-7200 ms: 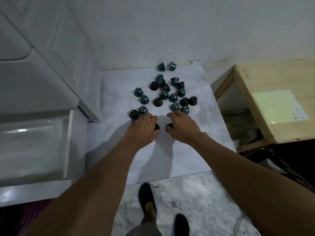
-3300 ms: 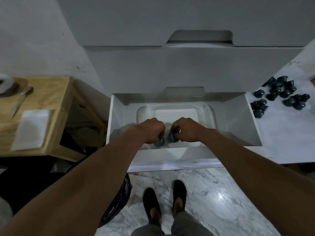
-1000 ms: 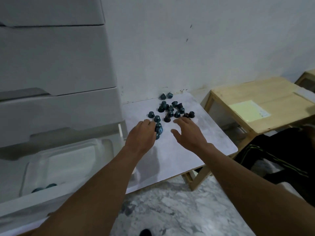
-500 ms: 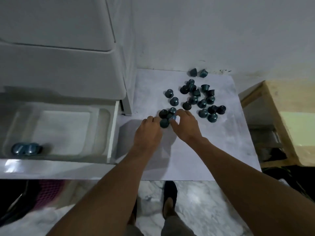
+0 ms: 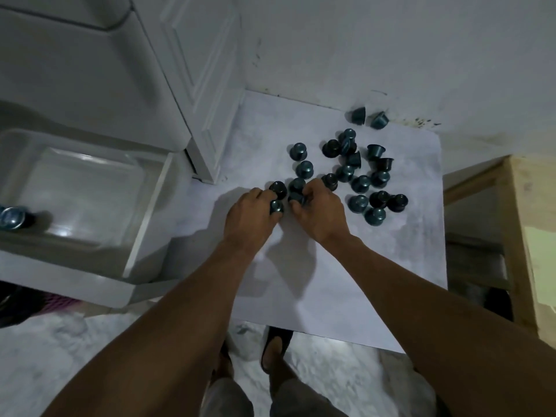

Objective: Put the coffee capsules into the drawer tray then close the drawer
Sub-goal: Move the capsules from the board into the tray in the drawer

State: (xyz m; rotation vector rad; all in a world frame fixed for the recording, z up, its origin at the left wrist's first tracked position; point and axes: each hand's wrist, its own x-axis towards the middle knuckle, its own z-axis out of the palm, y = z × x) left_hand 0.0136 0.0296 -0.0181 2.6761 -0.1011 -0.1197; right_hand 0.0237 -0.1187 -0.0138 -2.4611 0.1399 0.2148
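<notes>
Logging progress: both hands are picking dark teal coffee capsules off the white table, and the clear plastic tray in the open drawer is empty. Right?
Not empty: the head view shows dark teal coffee capsules at the left end of the clear plastic tray. The left hand and right hand are picking capsules off the white table.

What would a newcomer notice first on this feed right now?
The scatter of dark coffee capsules on the white table stands out first, with the left hand and right hand each gripping one at its near edge. At far left, the open drawer's clear tray holds just a couple of capsules at the frame edge.
</notes>
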